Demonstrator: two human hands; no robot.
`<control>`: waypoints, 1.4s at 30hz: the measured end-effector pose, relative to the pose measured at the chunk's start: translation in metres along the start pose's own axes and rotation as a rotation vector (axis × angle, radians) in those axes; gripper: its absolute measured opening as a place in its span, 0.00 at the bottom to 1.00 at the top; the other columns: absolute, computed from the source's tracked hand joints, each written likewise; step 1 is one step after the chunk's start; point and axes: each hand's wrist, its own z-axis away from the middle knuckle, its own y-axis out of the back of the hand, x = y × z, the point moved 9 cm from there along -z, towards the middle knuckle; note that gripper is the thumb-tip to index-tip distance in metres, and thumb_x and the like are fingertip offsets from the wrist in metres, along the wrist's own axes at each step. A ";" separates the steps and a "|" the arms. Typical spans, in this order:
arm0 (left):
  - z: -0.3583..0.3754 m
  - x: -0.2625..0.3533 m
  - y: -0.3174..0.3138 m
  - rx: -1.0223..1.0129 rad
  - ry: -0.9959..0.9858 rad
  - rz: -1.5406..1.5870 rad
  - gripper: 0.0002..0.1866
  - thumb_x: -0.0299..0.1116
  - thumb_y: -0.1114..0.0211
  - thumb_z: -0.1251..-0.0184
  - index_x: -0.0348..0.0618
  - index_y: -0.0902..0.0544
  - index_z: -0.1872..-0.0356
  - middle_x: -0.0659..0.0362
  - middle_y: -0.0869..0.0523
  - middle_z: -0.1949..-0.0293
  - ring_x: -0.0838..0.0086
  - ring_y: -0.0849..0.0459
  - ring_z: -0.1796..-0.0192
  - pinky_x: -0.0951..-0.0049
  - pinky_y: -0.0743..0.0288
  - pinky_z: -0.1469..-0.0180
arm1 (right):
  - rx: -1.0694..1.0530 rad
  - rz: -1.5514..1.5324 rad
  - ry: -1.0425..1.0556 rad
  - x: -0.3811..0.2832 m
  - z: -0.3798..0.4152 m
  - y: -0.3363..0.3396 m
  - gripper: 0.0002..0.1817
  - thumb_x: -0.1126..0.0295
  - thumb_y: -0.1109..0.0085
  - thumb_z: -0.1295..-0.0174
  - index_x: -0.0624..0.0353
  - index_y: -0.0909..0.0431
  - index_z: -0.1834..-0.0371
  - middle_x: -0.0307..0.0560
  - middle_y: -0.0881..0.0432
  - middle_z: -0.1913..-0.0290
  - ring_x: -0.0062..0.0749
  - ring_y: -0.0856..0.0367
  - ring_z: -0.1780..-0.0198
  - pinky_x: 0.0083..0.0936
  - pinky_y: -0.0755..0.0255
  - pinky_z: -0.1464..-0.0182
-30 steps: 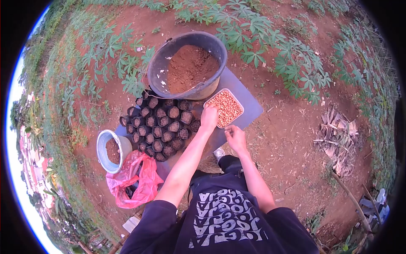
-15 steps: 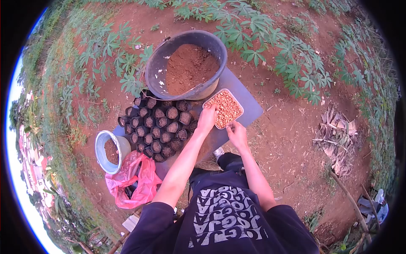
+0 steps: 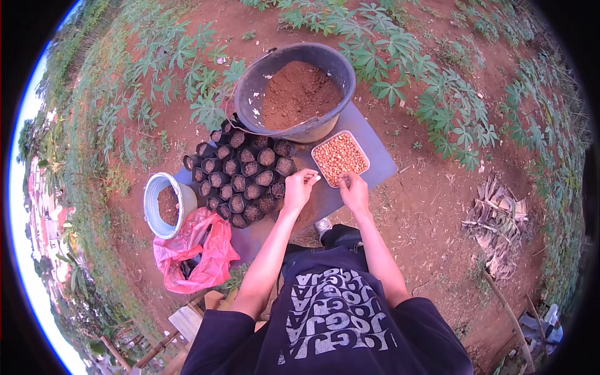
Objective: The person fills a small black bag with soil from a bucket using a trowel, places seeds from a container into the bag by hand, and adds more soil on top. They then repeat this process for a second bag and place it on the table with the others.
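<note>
Red soil (image 3: 431,212) | left hand (image 3: 299,190) withdrawn from kernel box (image 3: 360,149), fingers pinching pale bit (image 3: 317,177) | right hand (image 3: 355,192), grip unclear

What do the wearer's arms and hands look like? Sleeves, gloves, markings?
Left hand and right hand: no gloves, no watch or cables visible. Forearms uncovered. Short, dark sleeves belong to a dark T-shirt with pale, repeated "JOGJA" lettering across its front.

- The head camera looks forward and steeply down over the wearer's shirt (image 3: 337,312), close below;
- left hand (image 3: 299,190) and right hand (image 3: 355,194) sit mid-view, farther out;
- its wide, round field reaches the plants (image 3: 451,115) beyond.
</note>
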 end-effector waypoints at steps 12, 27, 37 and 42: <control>0.114 -0.056 0.102 0.340 0.144 0.044 0.08 0.25 0.30 0.35 0.37 0.11 0.56 0.50 0.09 0.64 0.71 0.09 0.63 0.73 0.18 0.57 | -0.434 -0.020 0.165 -0.038 0.037 -0.086 0.08 0.70 0.37 0.38 0.62 0.16 0.58 0.51 0.12 0.65 0.36 0.12 0.63 0.32 0.19 0.56; 0.121 -0.073 0.070 0.157 -0.011 -0.378 0.08 0.23 0.35 0.43 0.38 0.11 0.64 0.46 0.12 0.64 0.54 0.12 0.57 0.58 0.18 0.51 | -0.599 0.061 0.206 -0.061 0.065 -0.127 0.12 0.64 0.36 0.36 0.60 0.15 0.55 0.52 0.11 0.61 0.39 0.11 0.57 0.33 0.20 0.51; 0.126 -0.044 0.073 0.213 -0.154 -0.606 0.06 0.26 0.31 0.49 0.47 0.09 0.70 0.59 0.28 0.61 0.63 0.25 0.53 0.64 0.23 0.52 | -0.549 0.079 0.196 -0.055 0.060 -0.111 0.13 0.63 0.36 0.37 0.59 0.15 0.54 0.52 0.11 0.60 0.40 0.11 0.56 0.34 0.21 0.50; 0.123 -0.055 0.068 0.221 -0.143 -0.669 0.07 0.28 0.29 0.52 0.51 0.08 0.70 0.60 0.28 0.60 0.64 0.26 0.53 0.66 0.24 0.52 | -0.577 0.079 0.202 -0.052 0.063 -0.114 0.14 0.63 0.36 0.36 0.60 0.15 0.54 0.52 0.11 0.60 0.40 0.11 0.56 0.34 0.20 0.50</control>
